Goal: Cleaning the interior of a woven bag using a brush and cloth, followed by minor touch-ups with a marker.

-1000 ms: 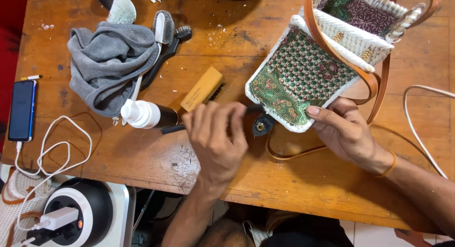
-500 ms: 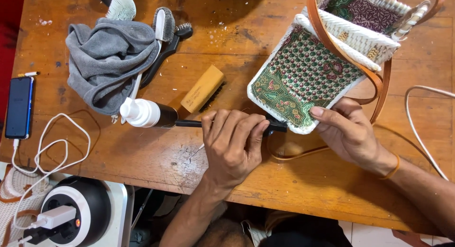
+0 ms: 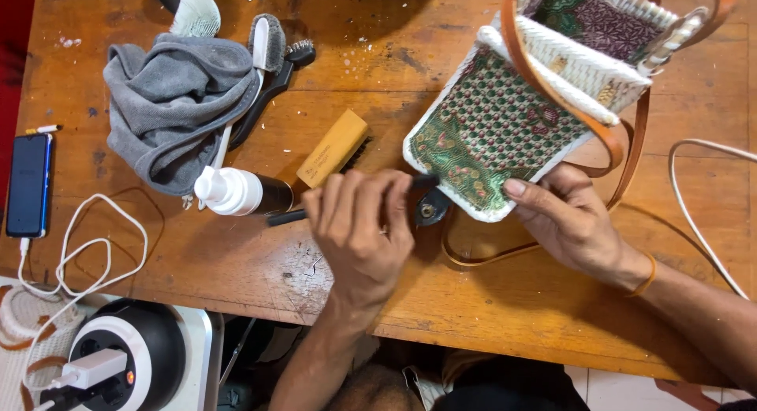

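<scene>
My left hand point(image 3: 359, 229) is closed around a slim black brush-like tool point(image 3: 285, 217). The tool's far end touches the lower edge of a small woven white bag point(image 3: 489, 127) with green patterned fabric and tan leather straps point(image 3: 552, 80). The bag lies tilted on the wooden table point(image 3: 505, 316). At the bag's lower right corner, my right hand point(image 3: 568, 222) grips it with the thumb on the fabric. A dark round strap fitting point(image 3: 430, 211) lies just under the bag's edge, between my hands.
A grey cloth point(image 3: 173, 103) lies at the upper left, with black brushes point(image 3: 276, 72) beside it. Below are a white-capped spray bottle point(image 3: 236, 192) and a wooden-backed brush point(image 3: 333, 149). A phone point(image 3: 27, 186) with a white cable point(image 3: 79, 253) lies at the left edge. A round charger point(image 3: 126, 364) sits below.
My left hand slid right along the bag's lower edge with the tool, then came back left. The tool's tip now sits higher on the edge. My right hand has kept its hold.
</scene>
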